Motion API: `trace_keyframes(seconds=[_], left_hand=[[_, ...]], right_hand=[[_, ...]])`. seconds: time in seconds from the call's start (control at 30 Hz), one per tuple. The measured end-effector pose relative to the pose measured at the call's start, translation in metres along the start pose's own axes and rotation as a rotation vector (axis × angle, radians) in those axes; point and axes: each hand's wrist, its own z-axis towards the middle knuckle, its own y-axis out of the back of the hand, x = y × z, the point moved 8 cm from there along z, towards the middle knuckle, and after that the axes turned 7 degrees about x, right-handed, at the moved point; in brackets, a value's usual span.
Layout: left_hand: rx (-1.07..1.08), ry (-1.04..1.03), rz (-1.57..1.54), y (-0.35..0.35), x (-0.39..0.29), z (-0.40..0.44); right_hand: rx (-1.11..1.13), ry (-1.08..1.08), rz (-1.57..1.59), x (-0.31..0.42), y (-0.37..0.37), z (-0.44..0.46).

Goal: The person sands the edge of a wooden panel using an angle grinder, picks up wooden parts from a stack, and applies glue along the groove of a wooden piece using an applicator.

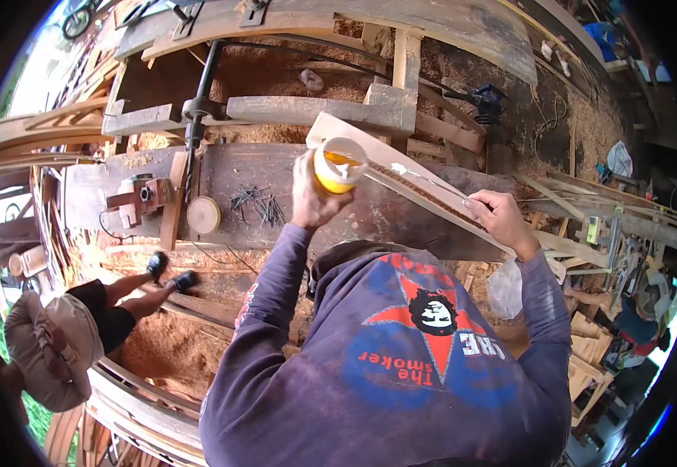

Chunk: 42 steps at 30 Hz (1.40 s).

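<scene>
My left hand [311,198] is closed around an open yellow and white tub [339,165], tilted so that orange and white show inside. Under and beside the tub, a long pale board [432,187] with a dark slot or strip along it lies slantwise over the workbench [276,167]. A white smear [399,168] shows near the board's upper part. My right hand [502,222] is at the board's lower right end, fingers pinched on what looks like a thin stick reaching toward the smear.
On the bench lie dark nails [257,207], a round wooden disc [203,215] and a drill bit [191,175]. Another person [58,342] is at the lower left. A clear plastic bag [505,289] is below my right hand. Sawdust and timber surround the bench.
</scene>
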Motion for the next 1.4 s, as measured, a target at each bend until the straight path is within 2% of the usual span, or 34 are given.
trace_keyframes(seconds=[0.03, 0.1, 0.17, 0.23, 0.37, 0.43, 0.47, 0.57, 0.63, 0.7, 0.77, 0.83, 0.9, 0.93, 1.03, 1.1, 1.13, 1.17, 1.23, 1.3, 1.4], left_hand=[[-0.066, 0.017, -0.045, 0.006, 0.013, -0.005], [-0.124, 0.045, -0.067, 0.021, 0.026, -0.017], [-0.24, 0.172, -0.105, 0.037, 0.056, -0.036], [-0.278, 0.216, 0.031, 0.058, 0.05, -0.051], [-0.348, 0.326, 0.069, 0.08, 0.057, -0.085], [-0.378, 0.366, 0.0, 0.083, 0.063, -0.103], [-0.394, 0.374, 0.025, 0.087, 0.061, -0.111], [-0.429, 0.374, 0.069, 0.093, 0.047, -0.133], [-0.447, 0.402, 0.052, 0.093, 0.04, -0.147], [-0.469, 0.426, 0.059, 0.091, 0.042, -0.168], [-0.56, 0.444, -0.064, 0.091, 0.048, -0.194], [-0.621, 0.463, -0.113, 0.097, 0.042, -0.22], [-0.667, 0.5, -0.048, 0.108, 0.03, -0.245], [-0.716, 0.524, -0.231, 0.112, 0.021, -0.254], [-0.749, 0.586, -0.048, 0.119, 0.032, -0.306], [-0.794, 0.588, -0.08, 0.123, 0.03, -0.324], [-0.79, 0.637, -0.026, 0.126, 0.031, -0.332], [-0.781, 0.684, 0.027, 0.128, 0.034, -0.338], [-0.77, 0.661, 0.071, 0.132, 0.039, -0.34], [-0.752, 0.669, 0.028, 0.134, 0.042, -0.334], [-0.722, 0.598, -0.041, 0.14, 0.039, -0.308]], right_hand=[[0.01, -0.002, -0.014, -0.002, -0.001, 0.005], [-0.043, 0.178, -0.258, 0.006, -0.005, 0.012], [0.015, 0.146, -0.33, 0.003, -0.012, 0.02], [0.045, 0.162, -0.513, 0.0, -0.022, 0.026], [0.077, 0.167, -0.667, -0.003, -0.036, 0.033], [0.162, -0.034, -0.964, -0.016, -0.042, 0.035], [0.179, -0.027, -0.98, -0.009, -0.044, 0.034], [0.296, 0.058, -1.147, 0.016, -0.059, 0.039], [0.338, 0.265, -1.235, 0.038, -0.083, 0.065], [0.327, 0.322, -1.237, 0.076, -0.101, 0.106], [0.324, 0.135, -1.175, 0.13, -0.113, 0.146], [0.176, 0.203, -1.047, 0.151, -0.123, 0.192], [0.174, 0.191, -0.921, 0.16, -0.125, 0.231], [0.291, 0.262, -1.0, 0.151, -0.134, 0.256], [0.487, 0.381, -1.133, 0.116, -0.14, 0.291], [0.405, 0.205, -0.945, 0.147, -0.118, 0.245], [0.377, 0.19, -0.998, 0.156, -0.116, 0.231], [0.289, 0.286, -1.025, 0.169, -0.117, 0.215], [0.247, 0.27, -1.173, 0.166, -0.128, 0.201], [0.271, 0.317, -1.187, 0.187, -0.144, 0.171], [0.313, 0.354, -1.334, 0.187, -0.165, 0.179]])
